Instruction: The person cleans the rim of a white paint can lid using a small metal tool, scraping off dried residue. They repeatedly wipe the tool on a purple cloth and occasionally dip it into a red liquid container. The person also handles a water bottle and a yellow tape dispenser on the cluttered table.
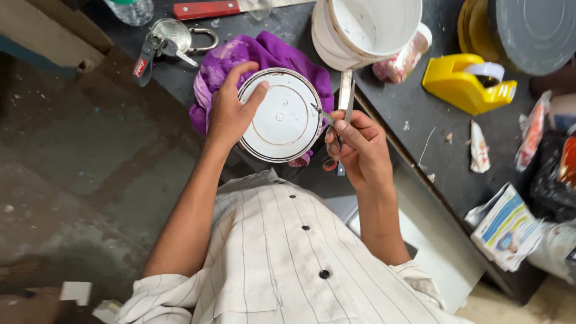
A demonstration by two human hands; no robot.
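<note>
White round lid [281, 115], dished and dark-rimmed, gripped at its left rim by the left hand [231, 111], fingers curled shut on the edge; it hangs over a purple cloth [225, 66] at the desk's [408, 102] near edge. Right hand [359, 147] closed on scissors [332, 123], tip touching the lid's right rim. Lid likely thin, stiff and light, its rim perhaps sharp: best held at the rim, opposite the tool. White bucket [366, 30] stands just beyond, yellow tape dispenser [468, 81] to the right; open room lies leftward, off the desk edge, over bare floor [84, 174]
</note>
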